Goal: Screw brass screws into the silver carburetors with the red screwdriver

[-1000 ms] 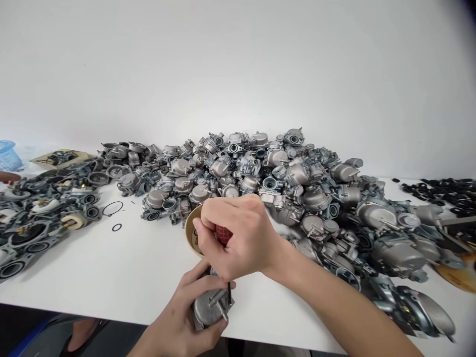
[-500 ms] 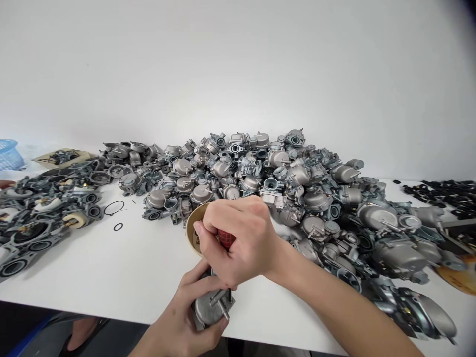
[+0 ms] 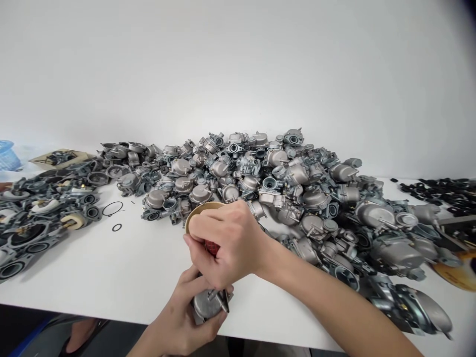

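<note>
My left hand (image 3: 186, 307) is wrapped round a grey metal carburetor (image 3: 207, 304), its rounded bowl facing up, at the table's front edge. Above it, my right hand (image 3: 228, 243) makes a fist round the red, dark-lined handle of a screwdriver (image 3: 211, 247). The dark shaft comes out below the fist and points down at the carburetor's right side. Whether its tip sits on a screw I cannot tell. Just behind my right hand stands a round, tan tub (image 3: 191, 216), mostly covered by the fist.
A large heap of carburetors (image 3: 260, 183) spreads behind and to the right. Opened carburetor bodies with pale floats (image 3: 72, 221) lie at left, near black rubber rings (image 3: 117, 227). Small black parts (image 3: 439, 191) lie far right. A blue basket (image 3: 8, 156) stands at the left edge.
My right hand has shifted a little left with the screwdriver, and the shaft now shows more tilted beside the bowl. My left hand keeps the carburetor in nearly the same place.
</note>
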A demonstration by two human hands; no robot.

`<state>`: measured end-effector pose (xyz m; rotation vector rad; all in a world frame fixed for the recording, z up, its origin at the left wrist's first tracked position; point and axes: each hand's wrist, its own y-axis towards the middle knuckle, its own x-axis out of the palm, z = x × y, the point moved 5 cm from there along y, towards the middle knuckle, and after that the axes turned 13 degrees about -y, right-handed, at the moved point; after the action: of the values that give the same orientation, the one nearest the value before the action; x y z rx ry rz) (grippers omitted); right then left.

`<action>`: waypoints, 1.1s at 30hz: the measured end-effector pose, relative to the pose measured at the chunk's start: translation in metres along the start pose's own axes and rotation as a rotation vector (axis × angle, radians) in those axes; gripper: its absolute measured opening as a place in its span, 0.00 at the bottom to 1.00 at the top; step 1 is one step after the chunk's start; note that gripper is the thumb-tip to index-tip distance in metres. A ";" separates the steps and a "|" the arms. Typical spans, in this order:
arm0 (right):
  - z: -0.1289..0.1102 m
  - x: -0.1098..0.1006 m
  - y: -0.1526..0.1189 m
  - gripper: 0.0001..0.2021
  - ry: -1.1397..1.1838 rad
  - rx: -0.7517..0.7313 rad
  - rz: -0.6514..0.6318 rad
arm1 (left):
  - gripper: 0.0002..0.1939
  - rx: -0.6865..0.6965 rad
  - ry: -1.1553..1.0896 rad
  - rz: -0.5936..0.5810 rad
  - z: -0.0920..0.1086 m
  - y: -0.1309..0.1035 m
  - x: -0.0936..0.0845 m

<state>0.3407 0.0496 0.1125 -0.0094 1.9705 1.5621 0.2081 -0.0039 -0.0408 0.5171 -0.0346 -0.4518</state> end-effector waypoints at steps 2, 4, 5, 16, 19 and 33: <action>0.000 -0.002 0.001 0.14 -0.008 -0.001 0.002 | 0.29 -0.034 0.034 -0.010 -0.004 -0.002 -0.001; 0.001 -0.007 0.003 0.15 0.003 0.026 -0.012 | 0.29 -0.042 0.048 -0.015 -0.006 -0.004 -0.002; 0.002 -0.009 0.005 0.15 0.011 0.042 -0.026 | 0.29 -0.034 0.045 -0.015 -0.006 -0.005 -0.002; 0.004 -0.032 0.015 0.16 0.008 0.090 0.002 | 0.32 -0.001 0.082 -0.022 0.003 0.002 -0.001; 0.004 -0.029 0.015 0.17 0.018 0.090 0.004 | 0.33 -0.015 0.089 -0.016 -0.001 -0.001 -0.002; -0.001 -0.027 0.013 0.14 -0.002 -0.003 0.023 | 0.31 -0.037 0.173 0.012 -0.007 -0.009 -0.004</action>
<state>0.3577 0.0432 0.1372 0.0140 1.9737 1.5791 0.2019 -0.0054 -0.0507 0.5180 0.1368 -0.3935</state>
